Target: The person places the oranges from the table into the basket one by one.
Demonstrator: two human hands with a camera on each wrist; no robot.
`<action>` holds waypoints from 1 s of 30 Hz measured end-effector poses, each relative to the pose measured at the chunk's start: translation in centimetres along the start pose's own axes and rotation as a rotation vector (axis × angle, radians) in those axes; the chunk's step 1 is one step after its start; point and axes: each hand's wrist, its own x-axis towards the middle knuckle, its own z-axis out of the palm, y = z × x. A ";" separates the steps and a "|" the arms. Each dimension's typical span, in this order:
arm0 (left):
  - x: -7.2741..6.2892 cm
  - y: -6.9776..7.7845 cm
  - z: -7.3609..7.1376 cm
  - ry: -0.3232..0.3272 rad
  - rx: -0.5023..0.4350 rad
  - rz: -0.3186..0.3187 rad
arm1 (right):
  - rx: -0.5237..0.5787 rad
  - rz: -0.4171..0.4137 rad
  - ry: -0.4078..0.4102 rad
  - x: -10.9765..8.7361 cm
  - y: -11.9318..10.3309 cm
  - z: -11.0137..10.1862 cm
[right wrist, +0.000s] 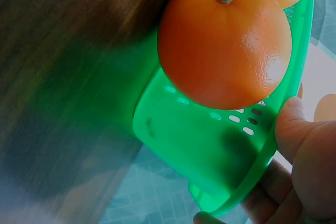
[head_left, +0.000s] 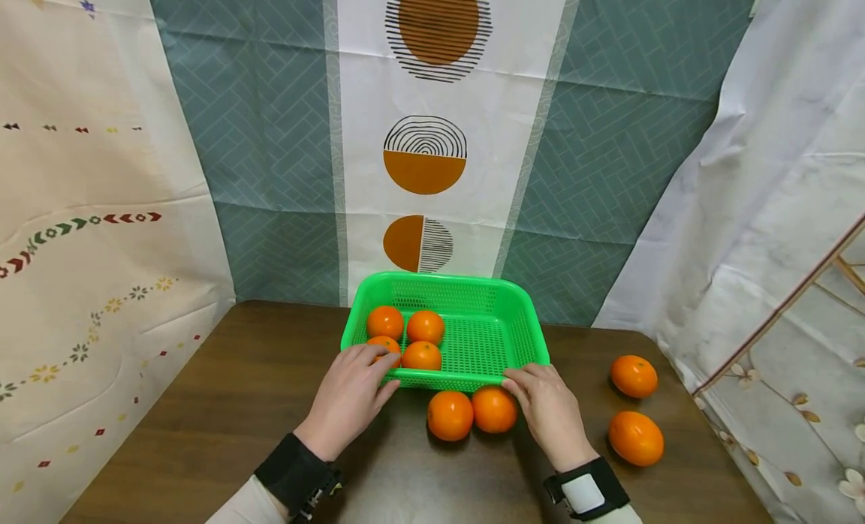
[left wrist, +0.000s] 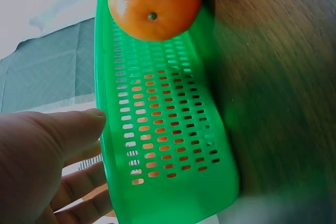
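Observation:
A green plastic basket (head_left: pixel 473 379) with perforated walls stands at the far side of the table, several oranges (head_left: pixel 426 326) grouped in its left half. My left hand (head_left: pixel 348 393) grips the near rim at the left, its fingers reaching over an orange inside. In the left wrist view, that thumb (left wrist: pixel 79 129) lies against the outer rim. At the near right corner my right hand (head_left: pixel 549 408) pinches the rim, thumb outside and fingers over it. Two oranges, a left one (head_left: pixel 450 416) and a right one (head_left: pixel 495 409), sit side by side against the basket's front.
Two more oranges, one farther (head_left: pixel 634 376) and one nearer (head_left: pixel 636 438), lie to the right of my right hand. The brown wooden table (head_left: pixel 203 404) ends at patterned cloths hanging behind (head_left: pixel 270 171) and on both sides.

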 end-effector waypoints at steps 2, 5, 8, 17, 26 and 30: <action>0.0 -0.1 0.0 0.000 0.016 0.012 | 0.002 -0.003 0.001 0.0 0.0 -0.1; -0.1 -0.3 0.0 -0.003 0.041 0.026 | 0.002 -0.005 0.003 0.0 0.0 -0.1; -0.2 -0.5 0.0 -0.001 0.057 0.032 | 0.000 -0.006 0.007 0.1 0.0 -0.1; -0.3 -0.6 0.1 0.029 0.059 0.006 | -0.002 -0.004 0.004 0.0 0.0 0.1; -0.2 -0.7 0.3 0.049 0.045 -0.024 | -0.016 -0.009 0.011 0.1 0.1 0.1; -0.2 -0.7 0.3 0.044 0.043 -0.035 | -0.020 -0.017 0.007 0.1 0.1 0.0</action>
